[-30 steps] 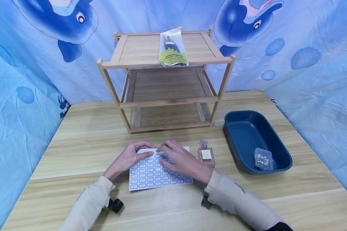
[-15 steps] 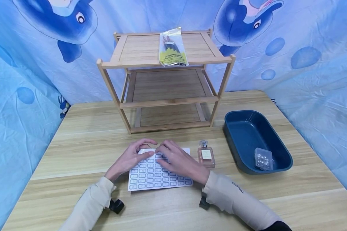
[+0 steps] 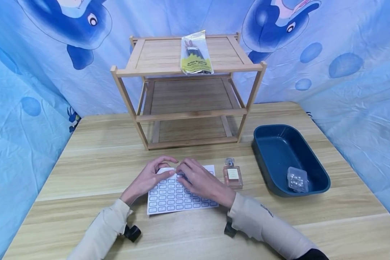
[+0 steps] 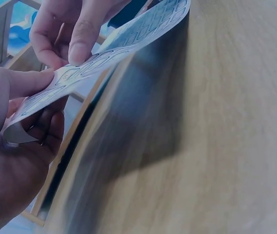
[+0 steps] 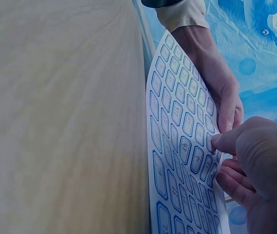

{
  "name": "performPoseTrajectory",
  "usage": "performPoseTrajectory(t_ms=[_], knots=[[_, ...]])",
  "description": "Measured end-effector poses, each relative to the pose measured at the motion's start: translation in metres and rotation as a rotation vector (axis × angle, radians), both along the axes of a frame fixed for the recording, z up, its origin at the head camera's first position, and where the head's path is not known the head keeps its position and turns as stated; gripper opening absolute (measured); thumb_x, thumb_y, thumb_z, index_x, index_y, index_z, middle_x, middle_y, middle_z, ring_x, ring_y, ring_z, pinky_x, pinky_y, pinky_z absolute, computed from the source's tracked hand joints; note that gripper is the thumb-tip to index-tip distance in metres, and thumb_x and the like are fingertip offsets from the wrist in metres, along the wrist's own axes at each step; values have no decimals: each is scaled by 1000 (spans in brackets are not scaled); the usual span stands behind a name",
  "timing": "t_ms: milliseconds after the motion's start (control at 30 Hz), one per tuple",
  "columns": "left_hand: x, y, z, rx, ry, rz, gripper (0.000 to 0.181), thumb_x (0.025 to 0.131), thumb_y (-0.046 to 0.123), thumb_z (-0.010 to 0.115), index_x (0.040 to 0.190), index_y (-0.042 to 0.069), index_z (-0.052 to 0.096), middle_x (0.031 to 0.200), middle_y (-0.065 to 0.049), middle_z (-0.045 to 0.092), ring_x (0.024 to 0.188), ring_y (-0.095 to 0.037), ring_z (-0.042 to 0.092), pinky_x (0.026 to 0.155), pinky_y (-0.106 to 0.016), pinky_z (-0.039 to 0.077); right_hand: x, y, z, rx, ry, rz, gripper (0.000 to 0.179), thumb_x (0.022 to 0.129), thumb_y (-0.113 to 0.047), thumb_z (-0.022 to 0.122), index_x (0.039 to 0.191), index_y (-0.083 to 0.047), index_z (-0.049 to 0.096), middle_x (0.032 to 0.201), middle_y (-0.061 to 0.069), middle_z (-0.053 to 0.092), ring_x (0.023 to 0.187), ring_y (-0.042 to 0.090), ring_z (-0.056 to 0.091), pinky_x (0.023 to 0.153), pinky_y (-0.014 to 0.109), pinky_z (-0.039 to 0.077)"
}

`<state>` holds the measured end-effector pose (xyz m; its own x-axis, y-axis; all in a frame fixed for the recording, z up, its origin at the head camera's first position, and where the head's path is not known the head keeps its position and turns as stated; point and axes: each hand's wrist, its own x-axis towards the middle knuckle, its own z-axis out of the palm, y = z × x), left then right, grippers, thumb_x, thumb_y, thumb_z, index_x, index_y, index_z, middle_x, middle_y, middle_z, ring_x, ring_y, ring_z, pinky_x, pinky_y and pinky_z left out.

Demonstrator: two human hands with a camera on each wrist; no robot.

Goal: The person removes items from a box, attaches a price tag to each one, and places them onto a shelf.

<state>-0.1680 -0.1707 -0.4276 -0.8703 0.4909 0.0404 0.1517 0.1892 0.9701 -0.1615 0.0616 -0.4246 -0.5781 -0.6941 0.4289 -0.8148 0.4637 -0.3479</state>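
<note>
Table being backed by blue curtain. In front of shelf, sheet being gripped by left hand, shelf-side edge being pinched by right hand. Early stage, seemingly: labels being left in rows, none being seen removed.

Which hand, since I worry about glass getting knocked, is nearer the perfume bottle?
The right hand: its wrist is close to the perfume bottle, while the left hand is farther off, gripping the label sheet near its upper left corner.

Brush packet: "Artist Brushes". Sticker sheet: small numbers, mostly blurred.
</note>
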Motion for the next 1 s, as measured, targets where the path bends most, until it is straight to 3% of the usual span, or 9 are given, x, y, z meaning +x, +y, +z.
performPoseTrajectory(t_ms=[433, 600, 1000], knots=[[0, 1, -5, 32, 21, 1, 34, 103, 5, 61, 135, -5, 53, 104, -19, 74, 84, -30, 74, 70, -31, 58, -1, 0, -2, 2, -51, -5, 16, 99, -13, 71, 110, -5, 63, 112, 5, 57, 105, 19, 56, 92, 29, 51], [0, 2, -4, 36, 28, 16, 35, 103, 5, 61, 135, -5, 53, 106, -20, 73, 86, -27, 73, 73, -29, 57, -2, 0, -1, -9, -72, -28, 21, 100, -15, 69, 117, -5, 62, 115, 6, 58, 105, 19, 57, 90, 29, 52], [6, 11, -4, 41, 63, 169, 34, 100, 5, 67, 131, -2, 56, 99, -21, 73, 77, -21, 70, 68, -27, 53, -2, -2, -3, -33, 2, -17, 20, 102, -14, 67, 117, -2, 61, 117, 9, 64, 108, 22, 63, 94, 30, 53]])
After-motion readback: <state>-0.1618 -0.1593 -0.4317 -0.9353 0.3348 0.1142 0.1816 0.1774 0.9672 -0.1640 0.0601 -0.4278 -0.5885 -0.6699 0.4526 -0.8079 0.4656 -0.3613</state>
